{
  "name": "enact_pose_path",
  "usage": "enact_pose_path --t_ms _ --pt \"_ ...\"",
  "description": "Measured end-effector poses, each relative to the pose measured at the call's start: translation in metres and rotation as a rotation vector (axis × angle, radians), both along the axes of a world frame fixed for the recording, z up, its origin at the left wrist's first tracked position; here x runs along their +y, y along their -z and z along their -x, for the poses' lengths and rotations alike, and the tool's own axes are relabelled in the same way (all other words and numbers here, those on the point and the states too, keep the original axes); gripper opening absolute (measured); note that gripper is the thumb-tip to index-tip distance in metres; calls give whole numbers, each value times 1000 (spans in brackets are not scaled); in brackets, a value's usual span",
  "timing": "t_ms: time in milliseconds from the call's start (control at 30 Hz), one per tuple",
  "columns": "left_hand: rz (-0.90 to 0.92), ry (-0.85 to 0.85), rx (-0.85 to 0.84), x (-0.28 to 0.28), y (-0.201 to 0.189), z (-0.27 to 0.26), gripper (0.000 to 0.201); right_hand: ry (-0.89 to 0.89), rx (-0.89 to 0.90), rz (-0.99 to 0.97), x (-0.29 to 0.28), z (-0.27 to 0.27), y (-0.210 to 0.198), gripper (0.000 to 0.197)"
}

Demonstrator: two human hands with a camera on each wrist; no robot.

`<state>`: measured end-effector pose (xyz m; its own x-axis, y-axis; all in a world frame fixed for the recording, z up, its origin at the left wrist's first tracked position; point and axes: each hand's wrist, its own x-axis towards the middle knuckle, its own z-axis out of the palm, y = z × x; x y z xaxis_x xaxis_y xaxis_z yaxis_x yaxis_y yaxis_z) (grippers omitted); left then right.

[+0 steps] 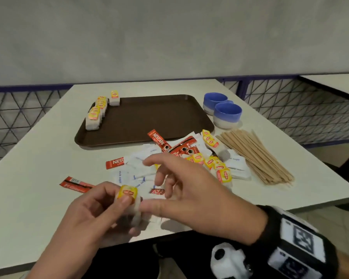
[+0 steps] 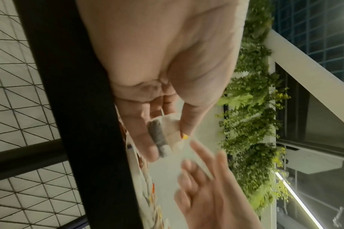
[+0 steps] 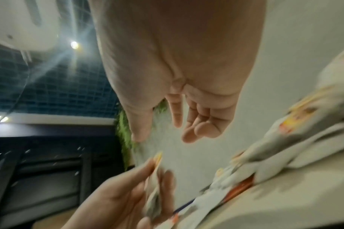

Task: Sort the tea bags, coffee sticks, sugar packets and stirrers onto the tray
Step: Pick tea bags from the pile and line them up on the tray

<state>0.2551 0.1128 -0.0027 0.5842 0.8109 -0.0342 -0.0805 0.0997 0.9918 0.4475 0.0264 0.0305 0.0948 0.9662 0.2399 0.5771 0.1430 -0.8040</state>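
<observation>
Tea bag (image 1: 128, 195) sits pinched in left hand (image 1: 93, 210), likely bound for tray (image 1: 149, 121), while right hand (image 1: 191, 190) hovers spread, empty, beside it.

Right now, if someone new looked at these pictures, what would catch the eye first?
First, the left hand pinching a yellow-tagged tea bag near the table's front edge, with the right hand open beside it. Behind them lies a mixed pile of packets, and a row of tea bags lines the brown tray's left side.
</observation>
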Motion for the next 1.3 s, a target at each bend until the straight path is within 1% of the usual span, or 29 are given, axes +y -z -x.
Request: enact_pose_path --t_ms 67,100,133,200,233,267,333,400,500,567,633,700,767,833,900,1000,1067,1100,1233,1300 --pt "60 -56 -55 4 1 1 18 158 157 -117 -20 -24 3 42" --pt "70 -78 -84 6 2 1 14 258 241 -184 -29 -39 6 34" --pt "72 -99 -113 10 3 2 13 363 285 -238 -38 -54 11 27" --pt "74 -135 -148 14 5 1 16 521 263 -263 -52 -81 26 19" --pt "69 -135 -149 15 6 0 19 555 237 -251 -56 -91 34 13" --pt "64 -130 -138 16 7 -1 21 556 218 -238 -59 -97 41 8" --pt "44 -118 -108 16 7 -2 23 515 202 -221 -62 -102 51 9" --pt "29 -137 -90 16 9 -3 25 461 230 -211 -63 -103 52 11" --pt "61 -165 -105 17 12 -1 28 389 250 -214 -62 -104 52 24" --pt "92 -159 -107 18 11 -1 25 375 178 -218 -59 -103 55 28" --pt "100 -144 -96 18 10 0 19 395 35 -207 -55 -102 61 27" --pt "74 -139 -67 19 10 -1 22 433 -90 -177 -54 -102 65 26" --pt "51 -141 -49 17 10 -2 25 434 -118 -170 -54 -101 65 26" --pt "49 -137 -57 15 8 -2 20 412 -91 -172 -56 -101 64 23" --pt "50 -133 -73 14 7 -2 20 393 -52 -173 -58 -100 62 23" --pt "69 -128 -127 11 5 0 32 372 72 -145 -64 -97 55 22" --pt "82 -117 -160 9 2 0 39 348 166 -112 -71 -94 46 12" --pt "95 -107 -176 8 1 0 41 338 183 -85 -74 -92 41 10" --pt "159 -74 -242 8 1 2 44 269 184 -7 -77 -79 14 21" --pt "164 -65 -259 9 3 4 44 214 223 19 -68 -65 -1 24"
